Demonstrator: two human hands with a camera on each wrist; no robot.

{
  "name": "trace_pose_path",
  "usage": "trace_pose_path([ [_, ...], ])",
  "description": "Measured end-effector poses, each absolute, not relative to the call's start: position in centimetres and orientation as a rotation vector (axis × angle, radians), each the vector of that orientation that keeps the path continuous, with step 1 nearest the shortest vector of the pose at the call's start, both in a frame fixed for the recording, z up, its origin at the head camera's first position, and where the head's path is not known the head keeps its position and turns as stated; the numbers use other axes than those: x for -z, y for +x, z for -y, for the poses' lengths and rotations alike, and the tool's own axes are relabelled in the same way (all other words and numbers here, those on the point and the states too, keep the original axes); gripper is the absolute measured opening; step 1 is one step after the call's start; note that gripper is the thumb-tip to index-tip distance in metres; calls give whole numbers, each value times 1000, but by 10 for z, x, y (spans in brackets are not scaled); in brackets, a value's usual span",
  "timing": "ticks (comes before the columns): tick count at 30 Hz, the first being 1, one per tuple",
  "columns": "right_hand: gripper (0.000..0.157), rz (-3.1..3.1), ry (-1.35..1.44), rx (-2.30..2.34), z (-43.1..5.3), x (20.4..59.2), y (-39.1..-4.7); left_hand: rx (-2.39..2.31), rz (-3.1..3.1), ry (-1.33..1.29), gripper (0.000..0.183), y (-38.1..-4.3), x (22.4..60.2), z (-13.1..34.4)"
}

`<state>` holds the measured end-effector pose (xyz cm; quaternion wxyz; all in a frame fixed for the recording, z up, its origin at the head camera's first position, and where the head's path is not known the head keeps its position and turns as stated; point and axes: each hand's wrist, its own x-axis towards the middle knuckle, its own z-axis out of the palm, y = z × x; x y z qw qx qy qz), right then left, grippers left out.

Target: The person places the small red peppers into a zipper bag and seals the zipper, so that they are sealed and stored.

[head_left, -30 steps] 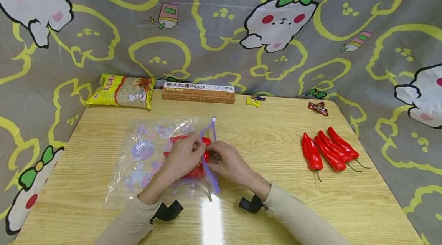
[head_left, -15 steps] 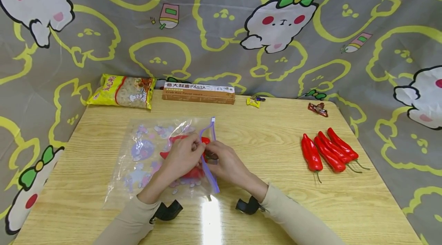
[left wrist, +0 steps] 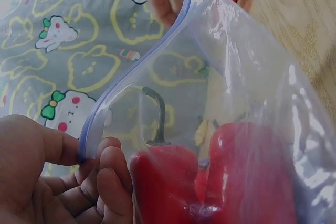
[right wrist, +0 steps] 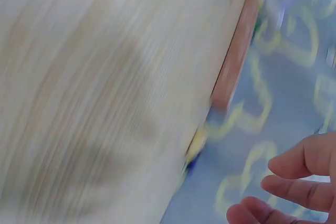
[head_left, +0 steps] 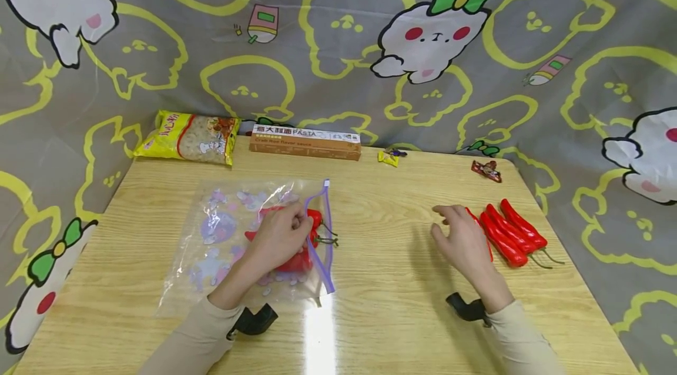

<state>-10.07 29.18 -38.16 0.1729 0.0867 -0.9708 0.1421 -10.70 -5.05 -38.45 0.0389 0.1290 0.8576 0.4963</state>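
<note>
A clear printed zip bag (head_left: pixel 217 231) lies on the table with its purple-edged mouth to the right. Red peppers (left wrist: pixel 165 177) with green stems are inside, some stems at the mouth. My left hand (head_left: pixel 280 237) pinches the bag's purple zip edge between thumb and fingers, seen close in the left wrist view. My right hand (head_left: pixel 468 240), fingers loosely bent and holding nothing, hovers at the right over the leftmost loose pepper, mostly covering it. Several more red peppers (head_left: pixel 505 240) lie side by side just right of that hand, stems toward me.
Along the back stand a yellow food packet (head_left: pixel 193 137) and a long pasta box (head_left: pixel 305 143). Small wrapped candies (head_left: pixel 388 157) lie right of the box, and a dark red wrapper (head_left: pixel 486 170) near the back right corner. A patterned cloth (head_left: pixel 338 28) surrounds the table.
My right hand has left the bag's mouth and moved right to the loose peppers. Green stems now show at the mouth. The left hand keeps its grip on the bag.
</note>
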Motion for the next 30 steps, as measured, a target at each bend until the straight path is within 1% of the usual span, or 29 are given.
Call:
trace_pose_path([
  [4, 29, 2773, 53, -290, -337, 384, -98, -1522, -2643, 399, 14, -107, 384, 51],
  [7, 31, 2827, -56, -196, -356, 388, -92, -1515, -2656, 398, 14, -107, 384, 51],
  [10, 35, 2947, -132, -125, -364, 393, -87, -1508, -2668, 397, 14, -107, 384, 50],
  [14, 34, 3087, -190, -69, -367, 398, -83, -1508, -2662, 394, 15, -107, 384, 50],
  [18, 34, 3101, -212, -66, -368, 401, -80, -1505, -2654, 383, 15, -107, 385, 50],
  [23, 38, 3051, -217, -84, -364, 399, -80, -1506, -2652, 396, 15, -107, 385, 49],
  [25, 39, 2993, -172, -137, -357, 395, -82, -1509, -2646, 405, 15, -107, 385, 49],
  [27, 39, 2941, -74, -226, -344, 391, -84, -1509, -2648, 409, 15, -107, 385, 49],
  [30, 36, 2890, 149, -401, -316, 382, -86, -1505, -2650, 408, 15, -106, 384, 49],
])
